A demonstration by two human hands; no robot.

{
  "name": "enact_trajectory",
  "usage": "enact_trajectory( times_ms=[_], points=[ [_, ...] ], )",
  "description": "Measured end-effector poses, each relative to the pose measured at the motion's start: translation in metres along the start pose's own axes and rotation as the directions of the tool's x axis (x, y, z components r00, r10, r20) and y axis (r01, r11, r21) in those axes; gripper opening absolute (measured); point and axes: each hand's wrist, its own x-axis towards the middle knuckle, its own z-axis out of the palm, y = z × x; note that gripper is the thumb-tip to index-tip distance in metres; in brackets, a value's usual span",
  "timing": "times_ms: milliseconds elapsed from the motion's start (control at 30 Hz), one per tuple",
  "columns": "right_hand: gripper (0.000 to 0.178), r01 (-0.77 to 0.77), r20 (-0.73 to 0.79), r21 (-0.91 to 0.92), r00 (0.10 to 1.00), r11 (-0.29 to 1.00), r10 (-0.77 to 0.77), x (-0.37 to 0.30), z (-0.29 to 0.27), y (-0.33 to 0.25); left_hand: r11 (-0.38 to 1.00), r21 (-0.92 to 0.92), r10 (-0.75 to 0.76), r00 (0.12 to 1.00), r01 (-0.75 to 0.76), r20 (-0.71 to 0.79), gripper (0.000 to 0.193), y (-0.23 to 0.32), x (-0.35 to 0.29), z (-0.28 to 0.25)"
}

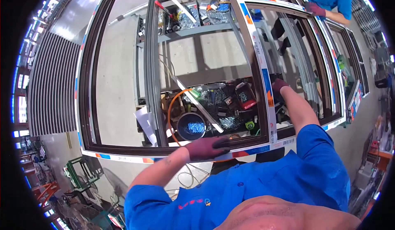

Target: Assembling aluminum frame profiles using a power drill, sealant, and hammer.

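Observation:
A large dark brown window frame [87, 106] with patterned protective tape lies in front of me on grey supports. My left hand [207, 148], in a maroon glove with dark fingertips, rests on the frame's near edge, its fingers stretched to the right and a little apart. Beyond the taped crossbar [263, 71], my right hand [279, 84] reaches down inside the frame's right section. Its glove shows beside the bar, but the fingers are hidden in shadow, so what they touch cannot be made out.
Below the frame, a shelf holds a black bowl [191, 126] of blue-looking screws, loose screws [229, 123], an orange hose [170, 110] and a drill [212, 86]. A white strip [199, 105] lies slantwise there. At the far right, a co-worker's gloved hand [315, 9] touches the frame.

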Motion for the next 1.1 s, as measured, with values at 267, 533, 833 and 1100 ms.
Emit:
enact_trajectory(
  times_ms=[267, 533, 833, 1100],
  points=[
    [0.059, 0.138, -0.335, 0.350, 0.942, 0.926, -0.014, -0.294, -0.169, -0.090, 0.994, 0.104, 0.033, 0.995, -0.023, -0.095, 0.084, -0.002, -0.013, 0.024],
    [0.047, 0.233, -0.813, 0.441, 0.513, 0.867, 0.276, -0.527, -0.110, -0.139, 0.996, 0.085, 0.012, 0.996, -0.004, -0.085, 0.076, 0.029, -0.032, 0.028],
    [0.044, -0.049, -0.312, 0.791, 0.825, 0.609, 0.472, -0.606, 0.060, -0.215, 0.972, 0.232, -0.011, 0.990, 0.044, -0.139, 0.092, 0.038, -0.027, 0.043],
    [0.057, -0.491, 0.325, 0.828, 0.813, 0.270, 0.483, -0.622, 0.282, -0.153, 0.891, 0.453, 0.141, 0.945, 0.008, -0.294, 0.090, 0.021, -0.019, 0.067]
  ],
)
